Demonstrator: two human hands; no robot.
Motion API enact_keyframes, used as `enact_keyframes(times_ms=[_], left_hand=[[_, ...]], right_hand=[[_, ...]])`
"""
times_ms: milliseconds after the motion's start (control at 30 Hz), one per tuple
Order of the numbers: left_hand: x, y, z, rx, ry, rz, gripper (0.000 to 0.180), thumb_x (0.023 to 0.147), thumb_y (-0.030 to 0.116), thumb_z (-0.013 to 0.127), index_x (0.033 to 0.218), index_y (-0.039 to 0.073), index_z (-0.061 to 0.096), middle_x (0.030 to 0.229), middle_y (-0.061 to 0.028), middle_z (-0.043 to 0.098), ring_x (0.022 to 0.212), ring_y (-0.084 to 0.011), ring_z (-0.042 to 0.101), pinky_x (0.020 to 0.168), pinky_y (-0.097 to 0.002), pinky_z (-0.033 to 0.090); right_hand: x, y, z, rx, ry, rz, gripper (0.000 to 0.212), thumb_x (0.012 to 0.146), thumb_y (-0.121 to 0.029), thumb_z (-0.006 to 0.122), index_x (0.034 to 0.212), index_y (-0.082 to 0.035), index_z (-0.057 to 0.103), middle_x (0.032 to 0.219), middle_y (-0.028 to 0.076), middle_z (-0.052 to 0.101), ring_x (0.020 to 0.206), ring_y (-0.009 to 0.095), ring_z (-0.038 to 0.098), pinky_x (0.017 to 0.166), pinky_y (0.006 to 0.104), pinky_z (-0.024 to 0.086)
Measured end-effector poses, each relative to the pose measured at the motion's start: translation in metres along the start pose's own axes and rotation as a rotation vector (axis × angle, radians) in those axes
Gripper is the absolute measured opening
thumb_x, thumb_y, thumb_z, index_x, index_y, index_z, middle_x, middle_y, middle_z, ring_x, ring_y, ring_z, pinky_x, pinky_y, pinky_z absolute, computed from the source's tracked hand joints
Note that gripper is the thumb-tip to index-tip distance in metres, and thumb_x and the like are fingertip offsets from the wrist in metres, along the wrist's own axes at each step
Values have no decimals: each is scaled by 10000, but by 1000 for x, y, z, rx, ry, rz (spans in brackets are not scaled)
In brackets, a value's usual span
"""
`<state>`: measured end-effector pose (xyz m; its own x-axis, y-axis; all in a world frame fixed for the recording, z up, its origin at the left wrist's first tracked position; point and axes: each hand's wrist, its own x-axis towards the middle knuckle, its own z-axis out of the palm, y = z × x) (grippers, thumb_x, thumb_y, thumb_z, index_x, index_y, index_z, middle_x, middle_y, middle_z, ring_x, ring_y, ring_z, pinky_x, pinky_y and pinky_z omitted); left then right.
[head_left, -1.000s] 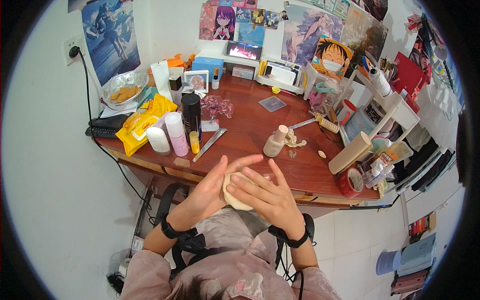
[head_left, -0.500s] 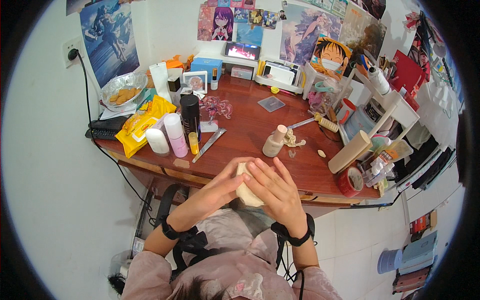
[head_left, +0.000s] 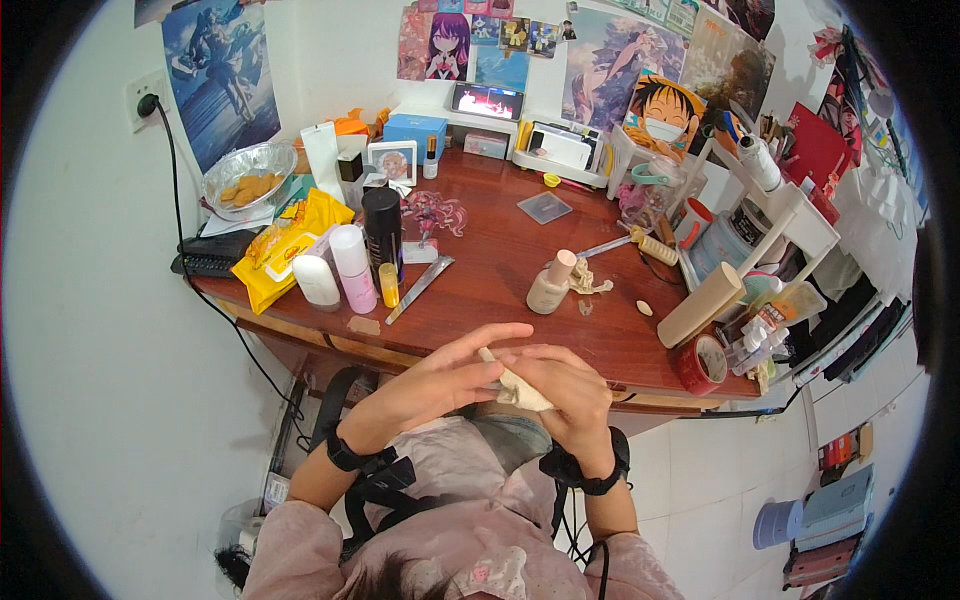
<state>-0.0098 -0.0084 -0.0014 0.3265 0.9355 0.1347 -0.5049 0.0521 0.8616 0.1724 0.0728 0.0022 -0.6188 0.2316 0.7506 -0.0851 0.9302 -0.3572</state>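
Just in front of the desk's near edge, both my hands are on a soft, cream-coloured piece (head_left: pixel 522 393). It looks thin and creased; I cannot tell whether it is clay or cloth. My right hand (head_left: pixel 572 392) closes over it from the right with bent fingers. From the left, my left hand (head_left: pixel 440 382) pinches its edge near the thumb, with the upper fingers stretched out above it. Beyond them on the desk stands a beige bottle with a pinkish cap (head_left: pixel 551 283). Crumpled cream-coloured scraps (head_left: pixel 590 282) lie beside that bottle.
On the reddish-brown desk (head_left: pixel 480 240), a yellow wipes pack (head_left: pixel 290 250), a pink-and-white bottle (head_left: pixel 353 270) and a black can (head_left: pixel 382 228) stand left. At right are a beige cylinder (head_left: pixel 700 305), a tape roll (head_left: pixel 702 362) and a white rack (head_left: pixel 800 225). A lit phone (head_left: pixel 487 101) stands behind.
The cream-coloured piece has turned from showing a broad face to a narrower, creased side. My right fingers have curled over it, and my left hand has tilted, its fingers now pointing right.
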Motion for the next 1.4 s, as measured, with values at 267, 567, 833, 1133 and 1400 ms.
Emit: enact_keyframes(times_ms=[267, 567, 833, 1133, 1400], left_hand=[[7, -5, 7, -59, 72, 81, 574, 993, 308, 447, 1447, 17, 247, 1479, -132, 326, 1326, -210, 386, 1070, -401, 351], [10, -5, 5, -191, 226, 195, 504, 1027, 365, 299, 1409, 39, 351, 1408, -112, 431, 1282, -204, 432, 1077, -410, 347], [7, -10, 7, -250, 236, 52, 607, 1011, 479, 243, 1440, 52, 285, 1464, -91, 353, 1322, -212, 386, 1099, -397, 314], [9, -10, 0, -402, 136, 89, 608, 1015, 469, 229, 1388, 6, 357, 1371, -165, 450, 1265, -259, 459, 1068, -400, 365], [5, 2, 1, -290, 116, 103, 471, 1029, 326, 267, 1371, 17, 369, 1393, -175, 434, 1281, -240, 441, 1065, -394, 359]], right_hand=[[0, -4, 11, -83, 128, 77, 476, 682, 47, 670, 1154, 15, 614, 1089, 152, 656, 938, 330, 644, 842, 383, 513], [2, -3, 11, -166, 126, 100, 569, 692, 107, 596, 1251, 16, 550, 1270, 183, 559, 1190, 322, 539, 1000, 411, 415], [7, -10, 23, -315, -188, 102, 626, 821, -183, 632, 1381, -15, 405, 1458, 160, 361, 1370, 293, 324, 1112, 506, 225], [4, -4, 21, -367, -304, -134, 624, 742, -90, 608, 1354, -116, 489, 1397, 39, 472, 1326, 184, 404, 1113, 547, 230], [4, 4, 7, -466, -243, -86, 600, 747, -167, 645, 1333, -143, 516, 1395, 18, 476, 1316, 155, 416, 1090, 553, 241]])
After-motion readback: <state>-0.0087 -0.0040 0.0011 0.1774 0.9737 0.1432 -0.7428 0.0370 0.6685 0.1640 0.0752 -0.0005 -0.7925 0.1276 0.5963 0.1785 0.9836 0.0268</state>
